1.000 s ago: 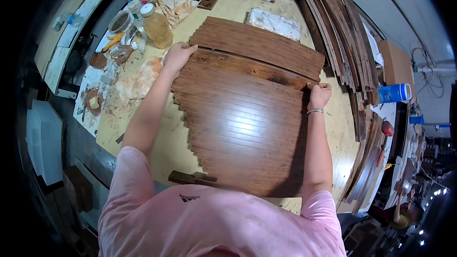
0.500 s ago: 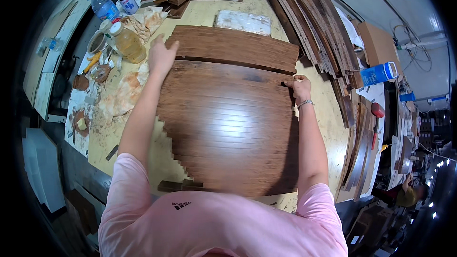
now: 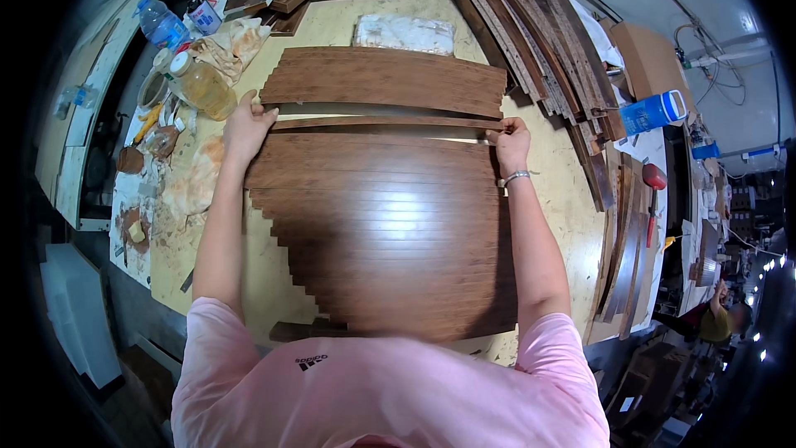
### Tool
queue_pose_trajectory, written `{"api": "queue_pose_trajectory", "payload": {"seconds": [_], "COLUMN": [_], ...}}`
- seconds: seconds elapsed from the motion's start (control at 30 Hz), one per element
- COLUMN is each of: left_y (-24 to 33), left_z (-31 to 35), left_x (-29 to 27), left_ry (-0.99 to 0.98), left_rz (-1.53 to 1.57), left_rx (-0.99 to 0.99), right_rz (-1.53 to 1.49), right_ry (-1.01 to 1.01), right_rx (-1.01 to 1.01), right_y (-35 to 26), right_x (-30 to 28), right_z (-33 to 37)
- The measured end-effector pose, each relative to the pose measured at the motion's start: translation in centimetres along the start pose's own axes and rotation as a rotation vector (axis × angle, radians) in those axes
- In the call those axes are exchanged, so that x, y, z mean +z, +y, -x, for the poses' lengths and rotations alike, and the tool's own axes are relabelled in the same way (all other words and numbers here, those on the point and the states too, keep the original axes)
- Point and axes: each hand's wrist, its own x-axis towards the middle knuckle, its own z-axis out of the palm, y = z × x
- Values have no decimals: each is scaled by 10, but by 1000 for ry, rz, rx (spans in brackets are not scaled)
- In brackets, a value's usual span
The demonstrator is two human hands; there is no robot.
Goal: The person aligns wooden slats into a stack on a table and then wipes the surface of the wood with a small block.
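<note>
A narrow brown wood strip spans the gap between my two hands, slightly bowed. My left hand is closed at its left end, thumb and fingers pinching it. My right hand, with a bracelet at the wrist, grips the right end. Nearer to me lies a broad panel of narrow brown strips, its left edge stepped; a thin gap parts it from the held strip. Beyond is another group of brown strips, separated from the held one by a wider dark gap.
A wrapped white block sits beyond the far strips. Long boards are stacked at the far right, beside a blue container and a red-headed mallet. At left stand a jar of yellowish liquid, a plastic bottle and stained cloths.
Both hands have come nearer to me, and the strip between them now stands apart from the far group. My left hand has moved from the far strips' edge to the strip's end.
</note>
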Motion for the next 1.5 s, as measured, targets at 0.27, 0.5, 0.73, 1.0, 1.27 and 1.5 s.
{"api": "queue_pose_trajectory", "payload": {"seconds": [0.27,0.5,0.73,1.0,1.27,1.5], "left_y": [52,80,88,71,75,-11], "left_z": [-8,-90,-74,-81,-108,-49], "left_x": [26,76,73,79,76,8], "left_ry": [209,69,-28,21,-38,85], "left_rz": [-341,-438,-605,-592,-553,-225], "left_rx": [553,556,431,486,493,506], "right_rz": [632,933,1036,1015,949,553], "right_ry": [62,-245,-247,-246,-264,-217], "right_rx": [-666,-447,-501,-496,-468,-621], "right_y": [-74,-82,-80,-82,-74,-46], "right_x": [35,74,75,76,86,10], "right_z": [1,-86,-76,-66,-92,-50]}}
